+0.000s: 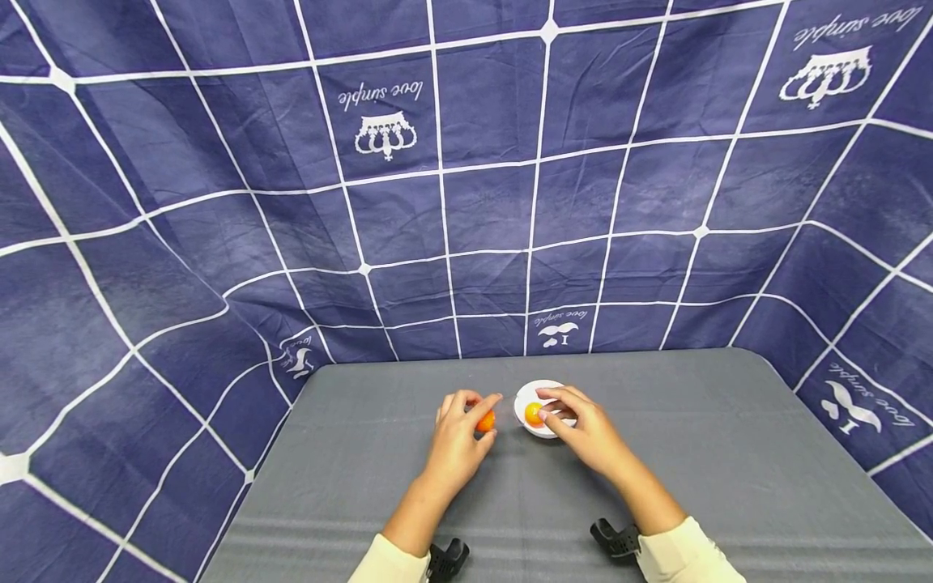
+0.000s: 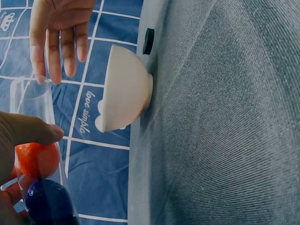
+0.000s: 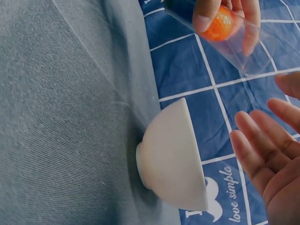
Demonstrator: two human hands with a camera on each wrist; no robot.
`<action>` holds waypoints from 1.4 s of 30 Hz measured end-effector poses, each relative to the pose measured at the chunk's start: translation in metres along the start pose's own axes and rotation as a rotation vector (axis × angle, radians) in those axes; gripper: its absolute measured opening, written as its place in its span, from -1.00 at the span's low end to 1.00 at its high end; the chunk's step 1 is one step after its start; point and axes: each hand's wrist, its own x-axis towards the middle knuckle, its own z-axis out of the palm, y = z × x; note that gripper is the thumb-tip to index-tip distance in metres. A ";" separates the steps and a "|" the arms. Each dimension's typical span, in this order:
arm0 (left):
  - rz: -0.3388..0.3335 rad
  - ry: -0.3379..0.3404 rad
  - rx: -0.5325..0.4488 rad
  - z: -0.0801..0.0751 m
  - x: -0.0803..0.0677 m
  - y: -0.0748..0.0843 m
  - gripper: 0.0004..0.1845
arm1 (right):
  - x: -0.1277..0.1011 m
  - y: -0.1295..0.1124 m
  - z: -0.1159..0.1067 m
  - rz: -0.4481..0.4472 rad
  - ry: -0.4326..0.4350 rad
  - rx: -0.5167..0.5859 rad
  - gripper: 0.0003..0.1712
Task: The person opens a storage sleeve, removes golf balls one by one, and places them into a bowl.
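Observation:
My left hand (image 1: 457,433) grips a clear tube (image 2: 35,101) above the table, left of the bowl. Inside it sit an orange ball (image 2: 37,160) and a dark blue ball (image 2: 49,201). The tube lies nearly level, its open end towards the right hand. A white bowl (image 3: 171,159) stands upright on the table; in the head view a yellow-orange ball (image 1: 534,414) shows within its rim. Over the bowl's right side hovers my right hand (image 1: 583,425), fingers loosely spread and holding nothing in the wrist views. The bowl's inside is hidden from both wrist views.
Grey cloth covers the table (image 1: 350,453). A blue curtain with white grid lines (image 1: 481,210) hangs behind it and at both sides. A small black object (image 2: 148,41) shows near the table beyond the bowl in the left wrist view.

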 end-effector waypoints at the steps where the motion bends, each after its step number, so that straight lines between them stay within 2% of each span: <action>1: 0.010 0.002 0.006 0.000 0.000 0.000 -0.38 | 0.000 -0.005 0.000 -0.001 -0.007 0.016 -0.60; 6: 0.072 0.027 0.048 0.001 0.001 -0.001 -0.37 | -0.002 -0.013 0.003 0.011 -0.035 0.057 -0.60; 8: 0.093 0.029 0.071 0.001 0.001 -0.002 -0.37 | -0.002 -0.007 0.006 0.017 -0.042 0.071 -0.58; 13: 0.128 0.025 0.130 0.001 0.002 -0.002 -0.37 | -0.004 0.001 0.011 0.041 -0.068 0.130 -0.55; 22: 0.182 0.034 0.215 -0.002 0.005 0.001 -0.35 | -0.007 0.002 0.017 0.058 -0.092 0.226 -0.51; 26: 0.205 0.038 0.249 -0.002 0.006 0.001 -0.38 | -0.008 0.002 0.020 0.094 -0.093 0.268 -0.49; 36: 0.222 0.024 0.303 -0.006 0.008 0.005 -0.34 | -0.011 0.000 0.024 0.159 -0.102 0.372 -0.44; 42: 0.224 0.024 0.290 -0.007 0.007 0.006 -0.36 | -0.012 0.001 0.024 0.188 -0.103 0.390 -0.45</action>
